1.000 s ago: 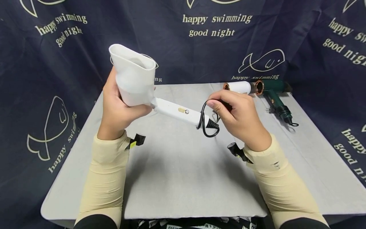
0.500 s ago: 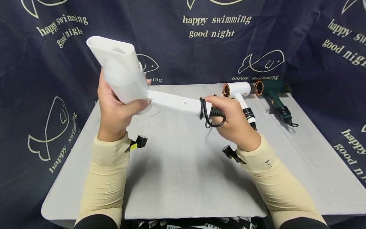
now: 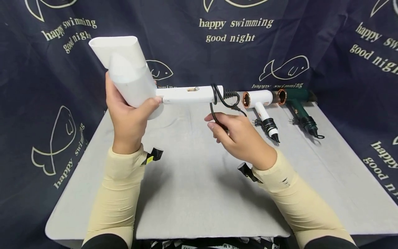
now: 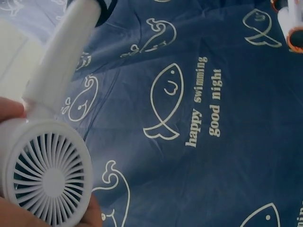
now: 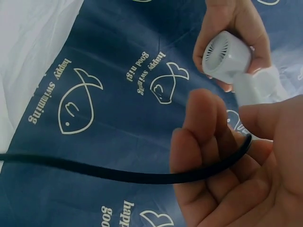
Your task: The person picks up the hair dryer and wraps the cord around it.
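My left hand (image 3: 125,122) grips the barrel of a white hair dryer (image 3: 130,84), thumb at the joint with the handle. Its wide flat nozzle points up, and the handle lies level toward the right, above the table. The left wrist view shows the round slatted air vent (image 4: 53,182). A black power cord (image 5: 142,178) loops round the handle's end and runs down to my right hand (image 3: 244,138). That hand holds the cord loosely in curled fingers, just below the handle's end. The plug is hidden.
On the back right of the grey table (image 3: 186,197) lie a second white hair dryer (image 3: 262,112) and a dark green one (image 3: 297,108), cords wound on their handles. A navy printed cloth (image 3: 186,48) hangs behind the table.
The white hair dryer has moved left and its handle has swung up to level. My right hand passed round the handle's end and now sits lower, with the cord.
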The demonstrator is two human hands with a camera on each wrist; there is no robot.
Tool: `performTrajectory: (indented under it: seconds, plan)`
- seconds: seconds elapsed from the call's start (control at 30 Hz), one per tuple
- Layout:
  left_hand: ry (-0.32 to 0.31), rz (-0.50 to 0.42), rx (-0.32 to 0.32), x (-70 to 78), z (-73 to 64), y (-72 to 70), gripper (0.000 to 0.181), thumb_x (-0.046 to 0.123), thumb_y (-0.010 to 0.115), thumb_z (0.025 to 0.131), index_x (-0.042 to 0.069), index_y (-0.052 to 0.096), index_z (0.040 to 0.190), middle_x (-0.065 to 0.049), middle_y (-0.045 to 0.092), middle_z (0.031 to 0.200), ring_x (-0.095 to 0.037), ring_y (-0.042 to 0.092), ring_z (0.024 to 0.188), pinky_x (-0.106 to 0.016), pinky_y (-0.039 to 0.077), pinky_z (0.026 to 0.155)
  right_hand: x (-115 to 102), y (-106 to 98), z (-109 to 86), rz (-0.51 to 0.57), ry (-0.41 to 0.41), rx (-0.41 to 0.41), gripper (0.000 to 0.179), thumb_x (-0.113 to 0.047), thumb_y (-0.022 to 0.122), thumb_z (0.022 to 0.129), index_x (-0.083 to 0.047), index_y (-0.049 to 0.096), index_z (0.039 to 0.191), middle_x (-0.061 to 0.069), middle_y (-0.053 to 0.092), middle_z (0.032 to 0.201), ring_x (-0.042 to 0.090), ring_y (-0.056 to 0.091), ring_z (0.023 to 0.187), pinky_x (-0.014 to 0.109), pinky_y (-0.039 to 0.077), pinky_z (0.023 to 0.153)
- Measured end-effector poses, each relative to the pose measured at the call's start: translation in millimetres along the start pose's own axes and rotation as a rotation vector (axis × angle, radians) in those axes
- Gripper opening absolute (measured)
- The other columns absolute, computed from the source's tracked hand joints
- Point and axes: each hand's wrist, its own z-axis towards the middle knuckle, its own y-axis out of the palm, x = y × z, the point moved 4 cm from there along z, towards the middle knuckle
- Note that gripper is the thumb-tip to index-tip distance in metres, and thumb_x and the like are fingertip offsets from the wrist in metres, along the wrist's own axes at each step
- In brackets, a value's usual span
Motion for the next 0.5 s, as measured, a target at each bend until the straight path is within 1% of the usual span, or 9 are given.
performTrajectory:
  seconds: [0.03, 0.13, 0.27, 0.37, 0.5]
  plan:
    - [0.005, 0.018, 0.009, -0.7, 0.2, -0.6, 0.070, -0.012, 0.077, 0.063, 0.003, 0.055, 0.127, -0.016, 0.064, 0.113, -0.039, 0.064, 0.097, -0.043, 0.055, 0.086, -1, 0, -0.4, -0.012, -0.008, -0.006, 0.022, -0.022, 0.054, 0.107, -0.011, 0.072, 0.115, -0.011, 0.061, 0.070, -0.003, 0.060, 0.061, 0.020, 0.052, 0.063]
    - [0.002, 0.084, 0.036, -1.9, 1.0, -2.4, 0.069, -0.011, 0.076, 0.064, 0.005, 0.056, 0.127, -0.014, 0.064, 0.113, -0.036, 0.063, 0.100, -0.042, 0.054, 0.087, -6, -1, -1.4, -0.029, -0.035, -0.008, 0.021, -0.022, 0.054, 0.107, -0.011, 0.071, 0.112, -0.012, 0.059, 0.070, -0.002, 0.057, 0.061, 0.022, 0.050, 0.063]
    - [-0.010, 0.155, 0.058, -4.2, 2.1, -6.3, 0.069, -0.013, 0.072, 0.064, 0.007, 0.057, 0.129, -0.011, 0.063, 0.116, -0.035, 0.061, 0.105, -0.042, 0.052, 0.088, -12, -4, -3.9, -0.049, -0.085, 0.009, 0.021, -0.022, 0.053, 0.107, -0.010, 0.071, 0.109, -0.012, 0.054, 0.071, 0.001, 0.049, 0.061, 0.020, 0.044, 0.061]
    - [-0.022, 0.162, 0.074, -7.0, 3.6, -9.3, 0.070, -0.015, 0.071, 0.063, 0.008, 0.058, 0.128, -0.011, 0.063, 0.116, -0.034, 0.060, 0.104, -0.042, 0.051, 0.087, -17, -6, -6.0, -0.071, -0.118, 0.033, 0.021, -0.021, 0.054, 0.106, -0.009, 0.071, 0.109, -0.009, 0.052, 0.072, 0.005, 0.047, 0.061, 0.022, 0.042, 0.060]
    - [-0.031, 0.175, 0.086, -9.9, 5.4, -11.0, 0.069, -0.015, 0.070, 0.063, 0.007, 0.058, 0.127, -0.011, 0.063, 0.113, -0.033, 0.060, 0.100, -0.040, 0.051, 0.083, -22, -11, -7.3, -0.106, -0.135, 0.070, 0.020, -0.020, 0.056, 0.104, -0.008, 0.071, 0.109, -0.006, 0.057, 0.074, 0.007, 0.048, 0.061, 0.024, 0.043, 0.059]
